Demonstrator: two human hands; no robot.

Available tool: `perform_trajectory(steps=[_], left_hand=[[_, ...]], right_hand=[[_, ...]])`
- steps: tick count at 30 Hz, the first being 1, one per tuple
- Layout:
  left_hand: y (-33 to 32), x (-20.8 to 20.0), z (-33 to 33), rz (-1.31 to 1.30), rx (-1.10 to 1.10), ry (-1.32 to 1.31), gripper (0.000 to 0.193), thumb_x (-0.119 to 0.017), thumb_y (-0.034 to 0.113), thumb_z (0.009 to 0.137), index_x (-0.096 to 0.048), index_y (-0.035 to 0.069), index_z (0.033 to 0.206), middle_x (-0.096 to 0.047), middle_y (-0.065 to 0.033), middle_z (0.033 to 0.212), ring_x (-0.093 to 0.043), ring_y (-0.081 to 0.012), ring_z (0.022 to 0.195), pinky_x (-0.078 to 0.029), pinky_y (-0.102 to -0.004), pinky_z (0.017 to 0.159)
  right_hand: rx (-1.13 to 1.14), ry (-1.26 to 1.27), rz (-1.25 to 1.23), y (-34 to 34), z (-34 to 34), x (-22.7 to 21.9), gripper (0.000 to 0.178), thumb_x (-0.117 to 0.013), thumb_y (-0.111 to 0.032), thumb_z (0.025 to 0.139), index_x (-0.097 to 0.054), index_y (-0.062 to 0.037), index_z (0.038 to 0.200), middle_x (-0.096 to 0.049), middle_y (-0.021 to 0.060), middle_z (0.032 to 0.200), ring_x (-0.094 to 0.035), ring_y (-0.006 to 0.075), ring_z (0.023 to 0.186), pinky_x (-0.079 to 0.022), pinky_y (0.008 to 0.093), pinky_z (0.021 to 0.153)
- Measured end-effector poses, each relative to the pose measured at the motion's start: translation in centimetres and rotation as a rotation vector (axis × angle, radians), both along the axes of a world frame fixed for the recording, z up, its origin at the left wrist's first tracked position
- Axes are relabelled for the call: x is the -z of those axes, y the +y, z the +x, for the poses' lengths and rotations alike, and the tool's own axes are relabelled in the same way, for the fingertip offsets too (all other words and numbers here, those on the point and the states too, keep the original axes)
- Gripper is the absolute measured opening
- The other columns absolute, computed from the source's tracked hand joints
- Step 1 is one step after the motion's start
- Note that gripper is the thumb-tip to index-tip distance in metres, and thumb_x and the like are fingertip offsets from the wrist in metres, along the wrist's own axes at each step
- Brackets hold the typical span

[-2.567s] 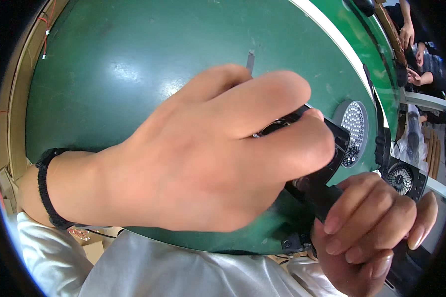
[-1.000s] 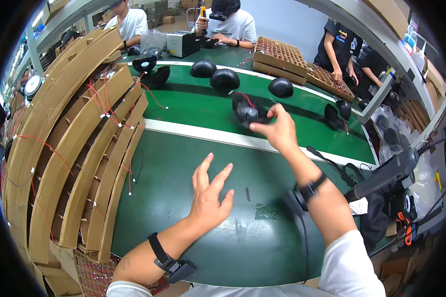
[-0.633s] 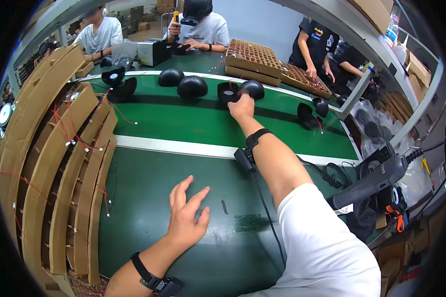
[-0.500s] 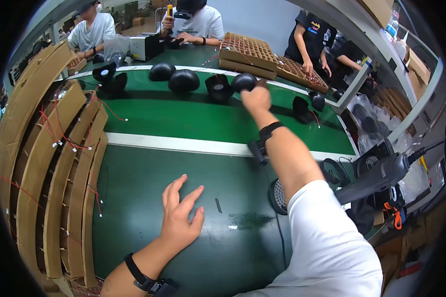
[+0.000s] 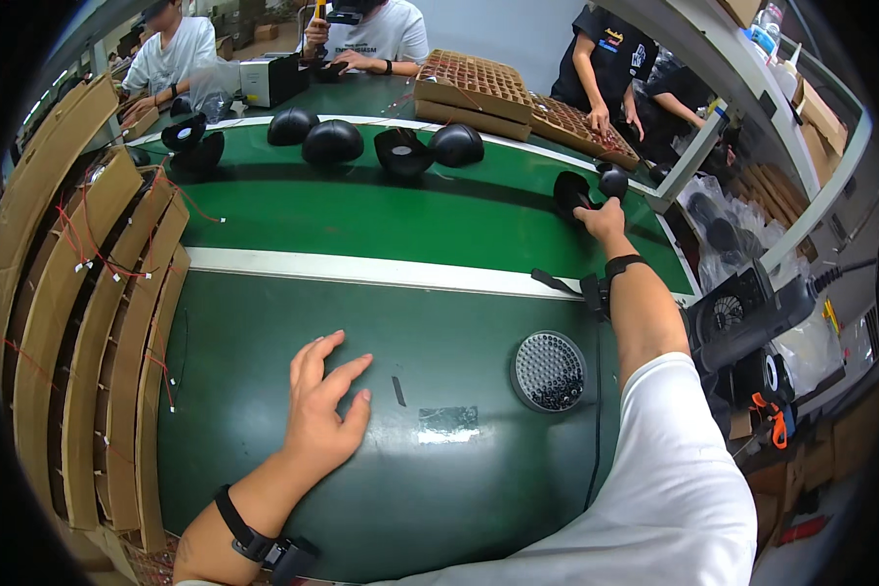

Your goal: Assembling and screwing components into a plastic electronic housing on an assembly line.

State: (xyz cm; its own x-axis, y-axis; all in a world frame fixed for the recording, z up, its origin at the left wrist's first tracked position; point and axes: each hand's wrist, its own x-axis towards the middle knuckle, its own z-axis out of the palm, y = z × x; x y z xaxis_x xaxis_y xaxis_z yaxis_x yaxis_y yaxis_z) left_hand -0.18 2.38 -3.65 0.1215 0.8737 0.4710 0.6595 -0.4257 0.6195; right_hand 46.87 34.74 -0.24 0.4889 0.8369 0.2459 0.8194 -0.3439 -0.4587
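My right hand (image 5: pixel 606 223) reaches to the far right of the green conveyor belt. Its thumb is at the lower edge of a hollow black shell (image 5: pixel 569 191), and the fingers bend round its side, partly hidden. Just beside them is a smaller round black piece (image 5: pixel 612 182). My left hand (image 5: pixel 322 410) is open over the dark green table, fingers spread, holding nothing. Nearest to it are a thin dark strip (image 5: pixel 398 392) and a clear patch of tape (image 5: pixel 448 425). Several black domed shells, one a rounded shell (image 5: pixel 456 146), sit along the belt's far side.
Cardboard trays (image 5: pixel 78 391) with red wires stand stacked at the left. A round dish of small black parts (image 5: pixel 549 371) lies on the table (image 5: pixel 459 498), near a black cable. A black handheld tool (image 5: pixel 762 317) sticks in from the right. Co-workers stand beyond the belt beside divided boxes (image 5: pixel 474 78).
My right hand has left the domed shell near the belt's middle and moved right to the hollow shell. The round dish, formerly half hidden by my arm, now shows whole. The view has shifted slightly.
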Motion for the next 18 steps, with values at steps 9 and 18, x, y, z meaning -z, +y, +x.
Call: perform_trajectory(steps=[9, 18], left_hand=[[0.1, 0.2, -0.1, -0.009, 0.018, 0.029, 0.037, -0.071, 0.008, 0.082, -0.072, 0.008, 0.118, -0.056, -0.0180, 0.140, -0.047, -0.0389, 0.130, -0.038, -0.0476, 0.111], [0.7, 0.3, -0.3, 0.047, 0.028, -0.014, 0.044, -0.068, 0.007, 0.085, -0.065, 0.005, 0.128, -0.059, -0.0180, 0.137, -0.053, -0.0355, 0.129, -0.041, -0.0437, 0.111]], right_hand=[[-0.110, -0.092, 0.143, -4.4, -5.4, 0.4, 0.074, -0.086, -0.046, 0.064, -0.066, 0.0102, 0.108, -0.067, 0.0322, 0.112, -0.067, 0.0431, 0.105, -0.056, 0.0444, 0.094], [-0.548, 0.355, 0.126, -15.8, -15.4, -2.6, 0.088, -0.086, -0.045, 0.062, -0.063, 0.0116, 0.125, -0.070, 0.0294, 0.116, -0.069, 0.0350, 0.111, -0.052, 0.0385, 0.099]])
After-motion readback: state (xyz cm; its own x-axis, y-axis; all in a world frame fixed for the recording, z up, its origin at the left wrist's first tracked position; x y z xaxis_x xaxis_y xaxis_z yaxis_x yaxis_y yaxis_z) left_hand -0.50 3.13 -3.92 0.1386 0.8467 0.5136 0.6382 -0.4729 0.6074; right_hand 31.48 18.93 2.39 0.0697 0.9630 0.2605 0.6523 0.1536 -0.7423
